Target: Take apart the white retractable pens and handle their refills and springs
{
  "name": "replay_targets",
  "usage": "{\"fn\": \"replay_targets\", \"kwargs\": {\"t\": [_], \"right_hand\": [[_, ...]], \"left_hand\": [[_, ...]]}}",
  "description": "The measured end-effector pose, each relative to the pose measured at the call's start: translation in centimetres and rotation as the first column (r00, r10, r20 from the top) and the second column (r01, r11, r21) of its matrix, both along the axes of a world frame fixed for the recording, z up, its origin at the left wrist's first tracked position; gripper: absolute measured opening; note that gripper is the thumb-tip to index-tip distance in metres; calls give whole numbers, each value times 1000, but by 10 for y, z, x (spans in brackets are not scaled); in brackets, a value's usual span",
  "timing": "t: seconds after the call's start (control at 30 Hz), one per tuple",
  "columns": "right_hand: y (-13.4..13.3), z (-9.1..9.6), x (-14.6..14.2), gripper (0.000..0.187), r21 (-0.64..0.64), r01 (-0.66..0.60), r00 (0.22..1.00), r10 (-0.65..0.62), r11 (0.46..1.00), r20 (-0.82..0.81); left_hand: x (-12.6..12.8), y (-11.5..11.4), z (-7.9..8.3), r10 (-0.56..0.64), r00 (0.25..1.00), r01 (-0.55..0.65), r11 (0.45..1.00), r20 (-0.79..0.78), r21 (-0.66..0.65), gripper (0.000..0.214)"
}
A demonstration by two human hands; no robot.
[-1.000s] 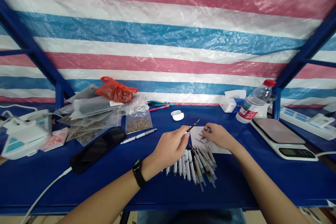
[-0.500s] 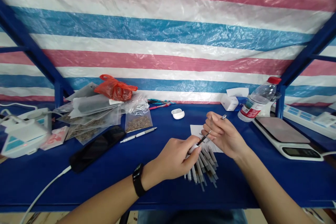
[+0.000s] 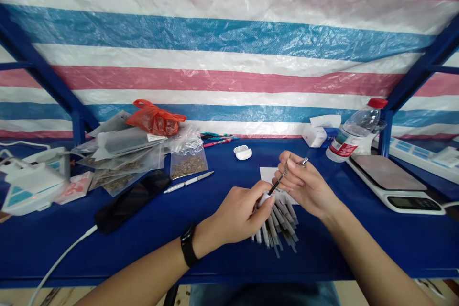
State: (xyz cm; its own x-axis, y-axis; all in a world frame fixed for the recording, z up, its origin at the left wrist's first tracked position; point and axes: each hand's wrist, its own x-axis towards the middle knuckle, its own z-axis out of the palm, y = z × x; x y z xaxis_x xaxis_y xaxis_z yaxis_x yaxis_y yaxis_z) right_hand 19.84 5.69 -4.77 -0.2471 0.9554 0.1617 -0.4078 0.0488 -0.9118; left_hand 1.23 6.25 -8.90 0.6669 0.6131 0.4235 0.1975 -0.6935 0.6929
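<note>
Your right hand (image 3: 308, 186) has come up off the paper slip (image 3: 267, 172) and now faces your left hand (image 3: 236, 213). Your left fingers are closed on the white end of a thin dark rod (image 3: 277, 184). Its tip has swung out of open air into your right fingertips, which pinch it and also hold a small metal piece (image 3: 304, 161) just above. Rod and piece now sit close together. The pile of white tubes (image 3: 278, 232) lies beneath both hands.
</note>
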Motion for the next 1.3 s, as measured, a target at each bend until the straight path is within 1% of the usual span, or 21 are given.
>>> {"fn": "replay_targets", "kwargs": {"t": [0.17,0.37,0.6,0.77,0.97,1.13,1.3], "right_hand": [[0,1,0,37,7,46,999,-46,999,-9],[-2,0,-2,34,22,6,1000,-6,1000,5],[-1,-1,0,37,18,33,999,-33,999,-6],[-3,0,-2,35,13,9,1000,-9,1000,8],[-3,0,-4,36,28,19,999,-20,999,51],[-3,-1,-4,33,51,6,999,-9,999,45],[-1,-1,-2,30,11,13,999,-14,1000,52]], "left_hand": [[0,1,0,-5,1000,5,1000,0,14,16],[-1,0,1,-5,1000,5,1000,4,-12,18],[0,1,0,-7,1000,7,1000,-17,23,17],[0,0,1,-8,1000,9,1000,-2,17,17],[-1,-1,2,9,1000,-9,1000,7,-10,18],[-1,-1,1,19,1000,-17,996,22,-93,23],[-1,0,1,35,999,-31,995,34,-96,23]]}}
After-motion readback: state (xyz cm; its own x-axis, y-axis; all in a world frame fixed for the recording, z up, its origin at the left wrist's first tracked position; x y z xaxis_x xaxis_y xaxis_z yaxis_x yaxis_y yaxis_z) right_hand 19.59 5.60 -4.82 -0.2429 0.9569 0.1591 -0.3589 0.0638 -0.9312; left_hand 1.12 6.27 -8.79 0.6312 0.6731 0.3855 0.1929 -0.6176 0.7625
